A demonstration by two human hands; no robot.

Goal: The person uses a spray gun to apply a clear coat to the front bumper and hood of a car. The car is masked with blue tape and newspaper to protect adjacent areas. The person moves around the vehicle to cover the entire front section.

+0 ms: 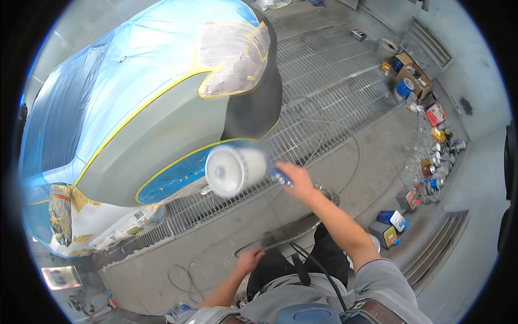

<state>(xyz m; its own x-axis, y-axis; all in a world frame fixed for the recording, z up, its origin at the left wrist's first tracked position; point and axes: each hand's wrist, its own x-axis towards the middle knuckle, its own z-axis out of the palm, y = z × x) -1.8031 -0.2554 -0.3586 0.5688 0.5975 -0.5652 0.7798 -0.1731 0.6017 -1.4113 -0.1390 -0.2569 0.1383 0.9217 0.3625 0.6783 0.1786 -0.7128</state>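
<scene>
My right hand point(298, 182) is closed round the handle of a paint spray gun, held out in front of me. The gun's large white cup point(226, 171) points to the left, and its blue part point(280, 177) shows at my fingers; motion blurs it somewhat. Close to my body, my left hand point(250, 261) is closed on a dark air hose point(286, 240), which loops up toward my right side. Just beyond the gun stands a car body with a bare grey panel point(167, 119), edged in yellow tape and blue masking film point(156, 38).
Metal floor grating point(329, 59) runs beside the car. A thin hose point(356, 156) lies curled across the floor. Along the right wall stand several cans, bottles and cardboard boxes point(415, 75), with blue-and-white jugs point(393, 220) nearer me. A wall vent point(437, 245) sits behind them.
</scene>
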